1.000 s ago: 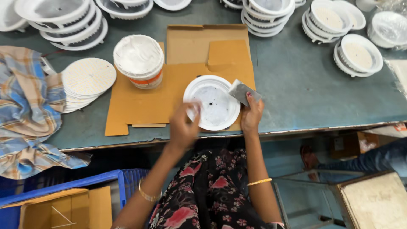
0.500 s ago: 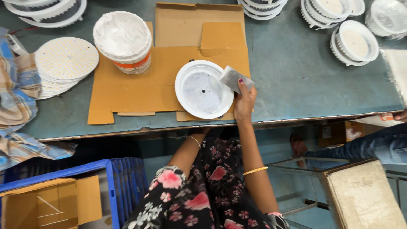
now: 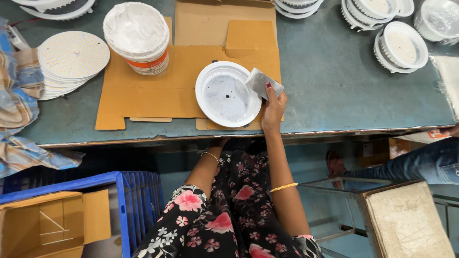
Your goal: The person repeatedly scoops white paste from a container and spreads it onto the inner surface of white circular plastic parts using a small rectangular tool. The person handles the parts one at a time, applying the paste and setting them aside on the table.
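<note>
Right hand [image 3: 273, 107] grips grey pad [image 3: 262, 82] beside white housing [image 3: 228, 93] (left hand hidden).

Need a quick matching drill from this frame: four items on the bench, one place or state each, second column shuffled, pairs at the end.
Items
1. round white housing
2. grey pad
3. stack of flat white discs
4. white tub with orange band

Places or states
A. far left of the bench, beside the checked cloth
B. held in the right hand
C. lying open side up on the cardboard, near the bench's front edge
D. standing at the cardboard's back left corner

Pairs: 1-C, 2-B, 3-A, 4-D
</note>
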`<state>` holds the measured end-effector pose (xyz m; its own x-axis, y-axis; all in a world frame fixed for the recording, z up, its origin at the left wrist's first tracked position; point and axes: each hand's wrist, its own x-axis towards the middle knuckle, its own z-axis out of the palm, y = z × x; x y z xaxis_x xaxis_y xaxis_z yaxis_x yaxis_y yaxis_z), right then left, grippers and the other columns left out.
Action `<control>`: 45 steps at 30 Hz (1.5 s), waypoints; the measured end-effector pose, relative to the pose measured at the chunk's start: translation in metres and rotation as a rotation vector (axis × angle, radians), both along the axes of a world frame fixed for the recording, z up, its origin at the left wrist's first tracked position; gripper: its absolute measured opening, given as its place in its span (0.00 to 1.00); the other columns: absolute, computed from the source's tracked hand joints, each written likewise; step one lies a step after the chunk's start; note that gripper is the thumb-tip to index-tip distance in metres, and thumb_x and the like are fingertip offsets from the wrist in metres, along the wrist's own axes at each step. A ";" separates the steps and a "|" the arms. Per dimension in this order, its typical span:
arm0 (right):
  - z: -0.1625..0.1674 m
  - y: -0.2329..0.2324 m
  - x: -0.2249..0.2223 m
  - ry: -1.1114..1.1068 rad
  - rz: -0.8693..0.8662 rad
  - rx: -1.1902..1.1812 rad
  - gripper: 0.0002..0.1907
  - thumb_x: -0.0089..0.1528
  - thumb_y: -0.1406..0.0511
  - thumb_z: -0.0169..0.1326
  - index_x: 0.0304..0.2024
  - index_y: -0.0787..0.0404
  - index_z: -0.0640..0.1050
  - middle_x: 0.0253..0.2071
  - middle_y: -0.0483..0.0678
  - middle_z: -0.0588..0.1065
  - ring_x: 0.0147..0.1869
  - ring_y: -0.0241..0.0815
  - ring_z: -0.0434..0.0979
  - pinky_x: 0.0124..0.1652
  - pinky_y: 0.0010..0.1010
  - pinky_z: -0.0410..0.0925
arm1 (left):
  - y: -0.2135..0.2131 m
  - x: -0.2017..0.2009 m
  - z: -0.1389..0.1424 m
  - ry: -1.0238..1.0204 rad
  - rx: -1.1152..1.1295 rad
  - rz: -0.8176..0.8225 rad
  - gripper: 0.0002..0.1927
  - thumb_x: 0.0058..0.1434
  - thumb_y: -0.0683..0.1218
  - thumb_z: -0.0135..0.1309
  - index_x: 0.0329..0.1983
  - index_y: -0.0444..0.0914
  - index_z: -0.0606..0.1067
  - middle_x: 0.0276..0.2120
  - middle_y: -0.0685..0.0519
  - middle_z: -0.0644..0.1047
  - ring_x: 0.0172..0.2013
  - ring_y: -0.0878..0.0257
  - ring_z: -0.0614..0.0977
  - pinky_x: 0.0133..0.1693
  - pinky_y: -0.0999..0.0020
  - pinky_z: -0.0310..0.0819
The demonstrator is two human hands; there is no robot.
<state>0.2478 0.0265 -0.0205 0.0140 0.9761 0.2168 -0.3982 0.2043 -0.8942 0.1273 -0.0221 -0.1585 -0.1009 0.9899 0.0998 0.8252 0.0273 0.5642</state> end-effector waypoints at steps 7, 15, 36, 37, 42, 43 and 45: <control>0.000 0.001 -0.001 0.012 0.001 0.004 0.14 0.69 0.63 0.52 0.48 0.70 0.76 0.47 0.49 0.77 0.52 0.37 0.76 0.56 0.34 0.69 | -0.003 -0.001 -0.005 -0.005 -0.010 0.005 0.31 0.64 0.60 0.51 0.61 0.35 0.71 0.60 0.36 0.73 0.61 0.39 0.73 0.61 0.45 0.63; -0.001 0.002 -0.001 0.020 0.008 0.018 0.13 0.70 0.64 0.52 0.48 0.71 0.77 0.46 0.48 0.77 0.50 0.35 0.76 0.54 0.32 0.70 | -0.004 -0.001 -0.005 -0.014 -0.018 0.021 0.30 0.65 0.61 0.49 0.62 0.37 0.71 0.61 0.38 0.74 0.62 0.41 0.73 0.61 0.46 0.64; 0.002 0.001 -0.003 -0.010 -0.006 0.025 0.12 0.70 0.64 0.52 0.47 0.70 0.76 0.46 0.48 0.77 0.50 0.34 0.75 0.53 0.31 0.69 | -0.005 -0.002 0.000 -0.023 -0.051 0.039 0.29 0.68 0.63 0.44 0.63 0.42 0.72 0.61 0.43 0.76 0.63 0.45 0.76 0.63 0.48 0.66; 0.001 0.001 -0.003 -0.007 -0.006 0.018 0.12 0.70 0.64 0.52 0.47 0.70 0.76 0.46 0.48 0.77 0.50 0.34 0.75 0.54 0.31 0.70 | -0.006 -0.002 -0.002 -0.022 -0.051 0.040 0.29 0.68 0.63 0.43 0.63 0.42 0.72 0.61 0.44 0.77 0.63 0.45 0.76 0.63 0.48 0.67; 0.001 0.001 -0.003 -0.001 -0.008 -0.004 0.13 0.70 0.64 0.52 0.48 0.70 0.76 0.46 0.49 0.78 0.50 0.35 0.76 0.54 0.32 0.70 | -0.004 -0.001 -0.021 -0.031 -0.065 0.037 0.29 0.69 0.64 0.42 0.63 0.43 0.73 0.62 0.45 0.77 0.63 0.46 0.76 0.64 0.49 0.67; 0.001 0.001 -0.002 0.000 -0.008 -0.003 0.13 0.70 0.64 0.52 0.48 0.70 0.76 0.46 0.49 0.78 0.50 0.35 0.76 0.54 0.31 0.70 | -0.006 0.001 -0.022 -0.034 -0.075 0.030 0.29 0.69 0.64 0.42 0.63 0.44 0.73 0.62 0.45 0.77 0.63 0.46 0.77 0.64 0.49 0.67; 0.001 0.001 -0.003 0.002 -0.007 -0.003 0.13 0.70 0.64 0.52 0.48 0.70 0.76 0.47 0.49 0.78 0.50 0.35 0.76 0.54 0.31 0.70 | -0.013 0.005 -0.023 -0.057 -0.111 0.004 0.28 0.69 0.64 0.41 0.63 0.44 0.73 0.62 0.46 0.78 0.63 0.46 0.77 0.64 0.49 0.68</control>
<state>0.2450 0.0277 -0.0191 0.0213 0.9766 0.2142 -0.3986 0.2047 -0.8940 0.1325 -0.0352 -0.1812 -0.1068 0.9941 -0.0161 0.7916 0.0948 0.6037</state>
